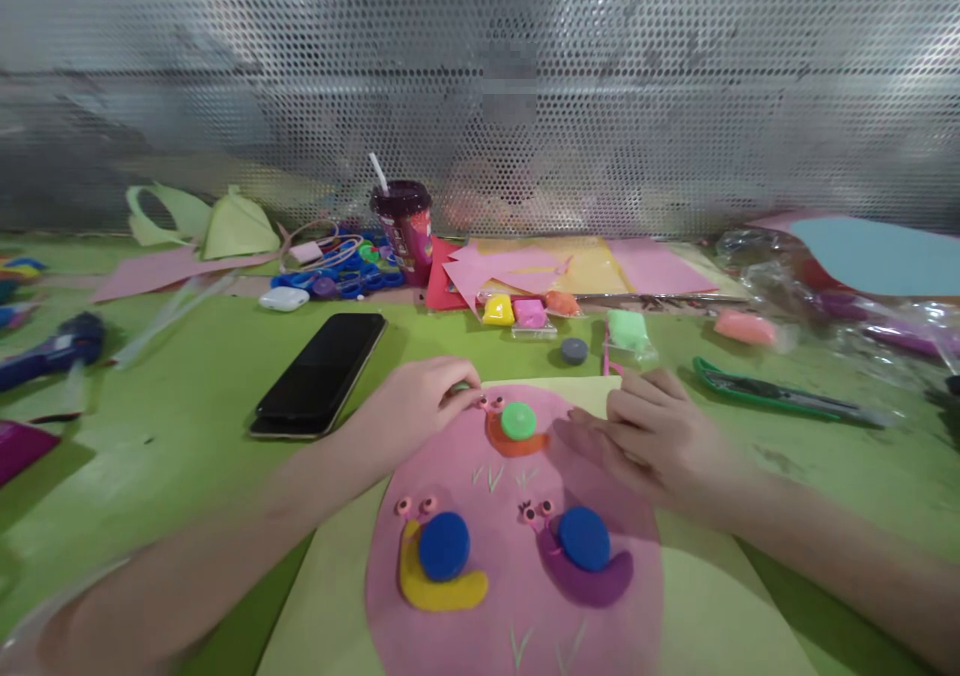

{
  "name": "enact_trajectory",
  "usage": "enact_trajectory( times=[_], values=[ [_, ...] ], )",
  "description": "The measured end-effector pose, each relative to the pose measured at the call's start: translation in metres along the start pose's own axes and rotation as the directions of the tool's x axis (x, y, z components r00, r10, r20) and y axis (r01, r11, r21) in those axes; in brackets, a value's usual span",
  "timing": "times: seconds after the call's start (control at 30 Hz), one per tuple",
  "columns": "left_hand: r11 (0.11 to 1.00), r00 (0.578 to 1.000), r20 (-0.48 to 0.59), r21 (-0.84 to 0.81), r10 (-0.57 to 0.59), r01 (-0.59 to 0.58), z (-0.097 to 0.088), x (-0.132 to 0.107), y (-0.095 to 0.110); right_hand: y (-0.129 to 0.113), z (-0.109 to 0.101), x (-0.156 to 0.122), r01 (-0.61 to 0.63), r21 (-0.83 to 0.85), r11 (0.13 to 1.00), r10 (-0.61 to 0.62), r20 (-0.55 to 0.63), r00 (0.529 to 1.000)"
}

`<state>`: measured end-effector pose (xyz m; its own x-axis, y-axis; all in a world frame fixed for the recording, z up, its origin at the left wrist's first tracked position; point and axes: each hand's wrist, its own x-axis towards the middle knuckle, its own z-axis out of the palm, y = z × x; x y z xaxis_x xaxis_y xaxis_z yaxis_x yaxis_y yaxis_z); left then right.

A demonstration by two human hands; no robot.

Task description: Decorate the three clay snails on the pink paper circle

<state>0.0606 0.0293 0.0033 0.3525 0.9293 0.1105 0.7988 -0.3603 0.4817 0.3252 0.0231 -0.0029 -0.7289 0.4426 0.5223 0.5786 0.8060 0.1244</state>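
A pink oval sheet (517, 576) lies on pale yellow paper (330, 596), with three clay snails on it. The orange snail (517, 444) at the top has a green cap for a shell. Yellow (442, 594) and purple (596, 586) snails below carry blue caps (444, 546). All have small pink eyes. My left hand (435, 396) is closed in a pinch by the orange snail's eyes, on a small greenish piece (460, 387) that its fingers partly hide. My right hand (652, 436) rests at the oval's upper right, index finger stretched toward the orange snail, other fingers bent, holding nothing visible.
A black phone (321, 371) lies left of the paper, and a green box cutter (780, 396) lies right. Behind are a grey cap (574, 351), bagged clay (626, 331), a lidded cup (405, 231) and blue scissors (345, 281). A perforated metal panel (480, 86) stands at the back.
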Motion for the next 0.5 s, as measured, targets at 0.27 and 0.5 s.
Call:
enact_trajectory(
  times=[0.27,0.5],
  values=[
    [1.000,1.000,-0.002,-0.003,-0.001,0.001,0.002,0.001,-0.002,0.030,-0.005,-0.008,-0.312,-0.162,0.936,0.329,0.093,0.940],
    [0.982,0.982,-0.020,0.019,-0.189,0.190,0.002,0.000,0.007,0.038,-0.001,-0.016,-0.337,-0.218,0.916,0.384,0.229,0.894]
  ],
)
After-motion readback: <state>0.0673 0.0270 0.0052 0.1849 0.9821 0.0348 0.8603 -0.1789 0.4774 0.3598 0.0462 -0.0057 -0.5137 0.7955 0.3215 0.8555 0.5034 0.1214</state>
